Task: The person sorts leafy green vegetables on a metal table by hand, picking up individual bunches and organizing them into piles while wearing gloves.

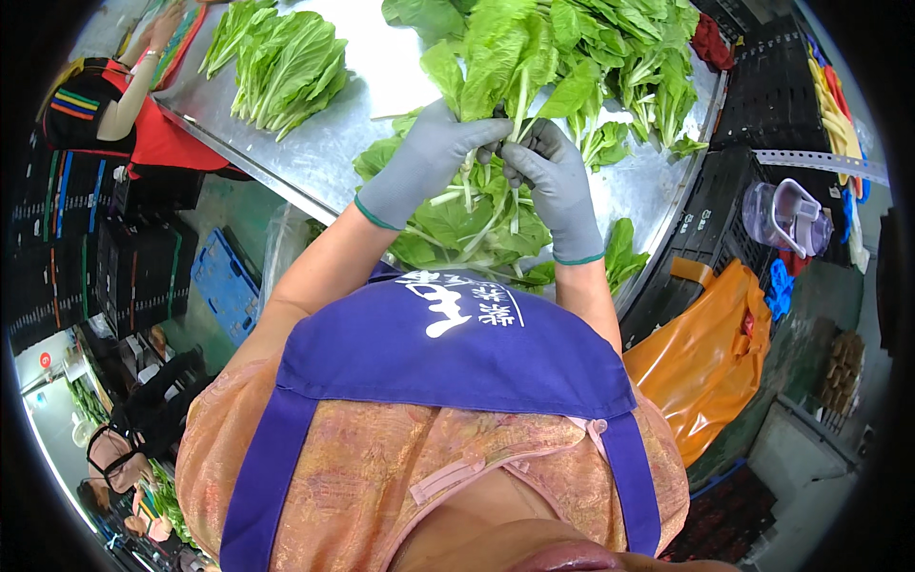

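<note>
My left hand (pixel 429 161), in a grey glove with a green cuff, has its fingers closed on the stems of leafy greens (pixel 500 64) held upright over the metal table (pixel 372 129). At the same stems is my right hand (pixel 557 179), gloved alike, its thumb and fingers pinching near the stem bases. Loose leaves and cut stems (pixel 465 229) lie below my hands at the table's near side. A neat pile of leafy greens (pixel 286 68) lies to the left, and a larger heap (pixel 650 64) to the right.
Black plastic crates (pixel 708 214) stand along the table's right side, with a clear plastic jug (pixel 786 214) on top and an orange plastic bag (pixel 708 357) beside them. Another person (pixel 107 114) is at the table's left. More crates (pixel 143 272) and a blue pallet (pixel 225 282) are at left.
</note>
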Action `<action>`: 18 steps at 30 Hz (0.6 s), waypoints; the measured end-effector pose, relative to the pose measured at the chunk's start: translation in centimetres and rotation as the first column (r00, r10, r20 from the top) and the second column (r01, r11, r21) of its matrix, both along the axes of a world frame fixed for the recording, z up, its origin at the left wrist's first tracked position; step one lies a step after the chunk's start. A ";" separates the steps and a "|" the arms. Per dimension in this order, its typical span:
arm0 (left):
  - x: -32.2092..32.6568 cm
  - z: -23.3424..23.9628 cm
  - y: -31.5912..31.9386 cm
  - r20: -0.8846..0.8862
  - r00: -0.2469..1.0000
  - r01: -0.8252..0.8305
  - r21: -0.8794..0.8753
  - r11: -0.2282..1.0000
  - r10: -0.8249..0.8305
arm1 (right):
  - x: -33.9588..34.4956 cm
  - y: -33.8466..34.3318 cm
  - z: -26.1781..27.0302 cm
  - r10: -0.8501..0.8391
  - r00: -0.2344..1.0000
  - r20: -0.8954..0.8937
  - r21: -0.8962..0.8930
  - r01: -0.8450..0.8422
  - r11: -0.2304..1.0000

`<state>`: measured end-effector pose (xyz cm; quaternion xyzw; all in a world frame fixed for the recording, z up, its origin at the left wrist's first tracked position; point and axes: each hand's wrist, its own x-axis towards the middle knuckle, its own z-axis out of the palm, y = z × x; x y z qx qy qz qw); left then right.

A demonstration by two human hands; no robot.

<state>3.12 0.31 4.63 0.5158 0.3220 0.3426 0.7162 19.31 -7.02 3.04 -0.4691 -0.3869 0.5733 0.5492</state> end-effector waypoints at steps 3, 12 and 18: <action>0.1 1.1 -0.1 -0.086 0.996 0.024 0.020 1.000 -0.022 | 0.3 -0.1 -0.7 0.024 1.000 -0.018 -0.002 -0.024 1.000; 0.6 0.3 -0.1 -0.126 0.991 -0.052 0.014 0.999 0.053 | -0.1 -0.2 -1.3 -0.146 0.983 -0.114 -0.029 0.144 0.989; -0.4 -1.0 0.2 0.110 0.979 -0.160 -0.103 0.982 0.171 | 0.6 -0.2 -1.7 -0.106 0.989 -0.102 0.017 0.108 0.994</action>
